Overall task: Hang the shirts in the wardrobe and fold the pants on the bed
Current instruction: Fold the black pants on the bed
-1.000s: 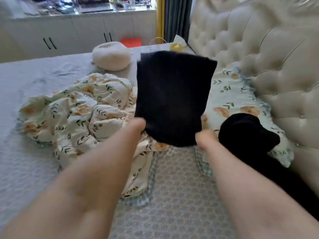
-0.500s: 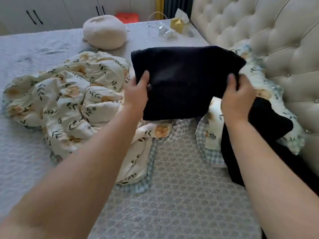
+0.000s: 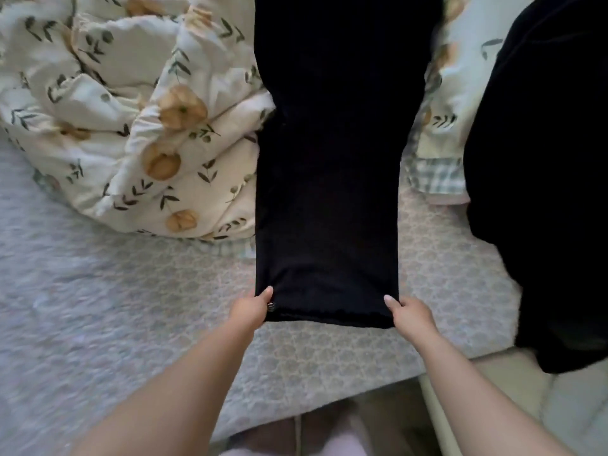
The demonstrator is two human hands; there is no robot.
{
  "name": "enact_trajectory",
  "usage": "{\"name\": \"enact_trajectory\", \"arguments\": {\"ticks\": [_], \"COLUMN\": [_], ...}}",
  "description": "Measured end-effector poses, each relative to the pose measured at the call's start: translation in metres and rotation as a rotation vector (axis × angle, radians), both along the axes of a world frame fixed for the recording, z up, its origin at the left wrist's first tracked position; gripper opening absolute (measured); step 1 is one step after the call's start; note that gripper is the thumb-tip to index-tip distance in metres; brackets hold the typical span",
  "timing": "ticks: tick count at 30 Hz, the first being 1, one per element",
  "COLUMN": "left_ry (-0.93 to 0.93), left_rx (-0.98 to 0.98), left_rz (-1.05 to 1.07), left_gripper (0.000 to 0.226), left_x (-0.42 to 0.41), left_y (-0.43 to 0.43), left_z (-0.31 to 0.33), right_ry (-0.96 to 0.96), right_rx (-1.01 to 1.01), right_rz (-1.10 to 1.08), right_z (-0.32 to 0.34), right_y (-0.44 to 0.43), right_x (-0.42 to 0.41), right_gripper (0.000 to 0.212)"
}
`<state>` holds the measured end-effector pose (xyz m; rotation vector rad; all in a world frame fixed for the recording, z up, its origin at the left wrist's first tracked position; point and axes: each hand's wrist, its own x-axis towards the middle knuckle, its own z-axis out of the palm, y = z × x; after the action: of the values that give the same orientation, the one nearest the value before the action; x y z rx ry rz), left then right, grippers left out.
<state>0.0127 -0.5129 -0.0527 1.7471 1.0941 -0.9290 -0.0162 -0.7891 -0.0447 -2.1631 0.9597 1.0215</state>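
Observation:
A long pair of black pants [image 3: 329,159] lies stretched lengthwise down the middle of the bed [image 3: 98,291], running from the top of the view to near the bed's front edge. My left hand [image 3: 251,309] pinches the near left corner of the pants, thumb on top. My right hand [image 3: 408,312] pinches the near right corner the same way. A second black garment [image 3: 543,192] lies heaped at the right, draping over the bed's edge.
A crumpled floral quilt [image 3: 131,110] fills the upper left, touching the pants' left side. A floral pillow [image 3: 450,93] with a checked border lies between the pants and the other black garment. The bed's front edge and the floor [image 3: 493,406] show below.
The folded black pants that I held up near the headboard now lie spread out long on the bed. My hands moved toward me to the near corners, and my view tilted down.

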Motion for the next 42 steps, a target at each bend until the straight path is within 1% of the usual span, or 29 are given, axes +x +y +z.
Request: {"name": "enact_trajectory", "arguments": {"ticks": [3, 7, 11, 13, 15, 17, 19, 21, 24, 25, 28, 30, 32, 34, 35, 36, 37, 38, 39, 40, 41, 42], "left_ry": [0.044, 0.12, 0.136, 0.097, -0.047, -0.214, -0.29, -0.292, -0.286, -0.27, -0.238, -0.255, -0.264, -0.261, -0.27, -0.3, -0.349, -0.428, -0.551, -0.693, -0.802, -0.835], "left_rx": [0.002, 0.041, 0.114, 0.191, 0.332, 0.439, 0.47, 0.49, 0.478, 0.455, 0.413, 0.41, 0.388, 0.363, 0.369, 0.412, 0.486, 0.557, 0.591, 0.564, 0.498, 0.416], "left_rz": [-0.129, -0.314, -0.362, -0.419, -0.444, -0.392, -0.329, -0.315, -0.317, -0.27, -0.065, -0.009, -0.005, 0.023, 0.032, -0.009, -0.125, -0.29, -0.477, -0.678, -0.894, -1.118], "left_gripper": [0.037, 0.038, 0.036, 0.03, 0.023, 0.028, 0.036, 0.041, 0.033, 0.028, 0.013, 0.009, 0.009, 0.015, 0.021, 0.029, 0.038, 0.044, 0.045, 0.045, 0.046, 0.053], "left_x": [-0.037, -0.074, -0.092, -0.093, -0.089, -0.08, -0.068, -0.058, -0.046, -0.042, -0.035, -0.035, -0.037, -0.038, -0.038, -0.04, -0.043, -0.048, -0.055, -0.064, -0.074, -0.085], "left_y": [0.003, -0.003, -0.016, -0.022, -0.027, -0.034, -0.037, -0.038, -0.038, -0.038, -0.033, -0.028, -0.024, -0.023, -0.023, -0.023, -0.023, -0.023, -0.023, -0.024, -0.024, -0.022], "left_z": [-0.02, -0.029, -0.024, -0.018, -0.011, -0.004, -0.002, -0.005, -0.012, -0.014, -0.019, -0.022, -0.026, -0.028, -0.028, -0.028, -0.026, -0.024, -0.021, -0.02, -0.02, -0.023], "right_ry": [0.03, 0.116, 0.164, 0.099, -0.064, -0.215, -0.295, -0.331, -0.315, -0.311, -0.35, -0.364, -0.341, -0.321, -0.33, -0.358, -0.414, -0.511, -0.627, -0.731, -0.78, -0.733], "right_rx": [-0.02, -0.114, -0.162, -0.2, -0.215, -0.177, -0.174, -0.205, -0.195, -0.17, -0.055, 0.016, 0.033, 0.027, 0.017, -0.038, -0.147, -0.265, -0.334, -0.332, -0.267, -0.176], "right_rz": [0.046, 0.114, 0.126, 0.121, 0.074, -0.002, -0.024, -0.006, 0.012, -0.017, -0.217, -0.3, -0.322, -0.352, -0.358, -0.305, -0.159, 0.049, 0.284, 0.501, 0.689, 0.844], "right_z": [-0.015, -0.025, -0.028, -0.026, -0.024, -0.022, -0.021, -0.022, -0.023, -0.023, -0.023, -0.022, -0.023, -0.024, -0.023, -0.022, -0.02, -0.018, -0.015, -0.013, -0.012, -0.014], "right_y": [-0.006, -0.011, -0.011, -0.009, -0.006, -0.005, -0.006, -0.008, -0.013, -0.014, -0.017, -0.015, -0.012, -0.009, -0.007, -0.006, -0.005, -0.004, -0.001, 0.004, 0.008, 0.01], "right_x": [-0.029, -0.06, -0.074, -0.075, -0.071, -0.062, -0.053, -0.047, -0.037, -0.032, -0.019, -0.012, -0.008, -0.008, -0.01, -0.013, -0.019, -0.026, -0.034, -0.043, -0.052, -0.063], "right_gripper": [0.046, 0.051, 0.046, 0.044, 0.035, 0.025, 0.019, 0.014, 0.011, 0.011, 0.01, 0.013, 0.009, 0.004, 0.007, 0.015, 0.024, 0.031, 0.036, 0.037, 0.038, 0.041]}}
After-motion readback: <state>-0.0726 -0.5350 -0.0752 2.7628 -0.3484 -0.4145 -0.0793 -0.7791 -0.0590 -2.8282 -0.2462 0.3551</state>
